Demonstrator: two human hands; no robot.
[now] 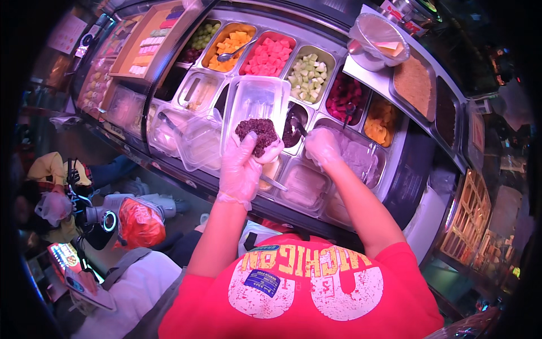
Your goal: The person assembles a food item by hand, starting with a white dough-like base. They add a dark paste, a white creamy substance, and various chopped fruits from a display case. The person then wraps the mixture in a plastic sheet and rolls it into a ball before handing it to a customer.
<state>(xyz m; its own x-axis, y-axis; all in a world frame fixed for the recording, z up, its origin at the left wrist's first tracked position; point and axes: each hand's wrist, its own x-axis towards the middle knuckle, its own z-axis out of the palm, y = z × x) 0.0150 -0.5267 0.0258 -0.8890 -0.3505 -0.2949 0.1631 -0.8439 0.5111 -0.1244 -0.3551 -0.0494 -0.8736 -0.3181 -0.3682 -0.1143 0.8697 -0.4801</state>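
My left hand, in a clear plastic glove, grips a clear rectangular plastic box by its near end. A clump of dark purple grains, which looks like cooked rice, lies at that end with something white beside it. The box's clear hinged lid hangs open to the left. My right hand, gloved too, is closed around a dark spoon handle that reaches into a round tub of dark purple food. The spoon's bowl is hidden in the tub.
Behind the box stand metal pans of orange cubes, pink-red cubes and pale green cubes. Dark red pieces and orange slices lie farther right. A lined bin stands back right. People wait at left, one holding a phone.
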